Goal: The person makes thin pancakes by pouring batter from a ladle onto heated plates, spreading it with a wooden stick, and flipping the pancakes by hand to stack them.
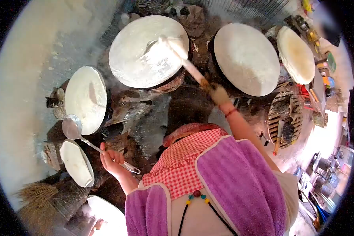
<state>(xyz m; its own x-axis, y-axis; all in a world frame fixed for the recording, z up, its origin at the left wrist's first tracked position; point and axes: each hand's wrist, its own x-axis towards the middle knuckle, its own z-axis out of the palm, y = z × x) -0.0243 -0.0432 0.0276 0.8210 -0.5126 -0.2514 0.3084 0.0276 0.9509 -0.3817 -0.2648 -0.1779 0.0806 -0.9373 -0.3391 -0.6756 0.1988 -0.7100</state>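
Observation:
My left hand (113,160) is closed around the handle of a metal ladle (72,126), whose bowl hangs at the lower edge of a round white flatbread (85,98) on the left. My right hand (219,95) grips the wooden handle of a batter spreader (193,72). Its white-coated head rests on a round griddle covered in wet white batter (133,55). Streaks and a shiny patch show in the batter around the head. Right of this griddle, a second pale round sheet (246,57) covers another griddle.
At upper right lies a browned, round flatbread (297,55). A folded white flatbread (76,163) sits at lower left above a straw broom (37,192). A slatted round basket (284,120) with tools stands on the right. Pots and utensils clutter the far right.

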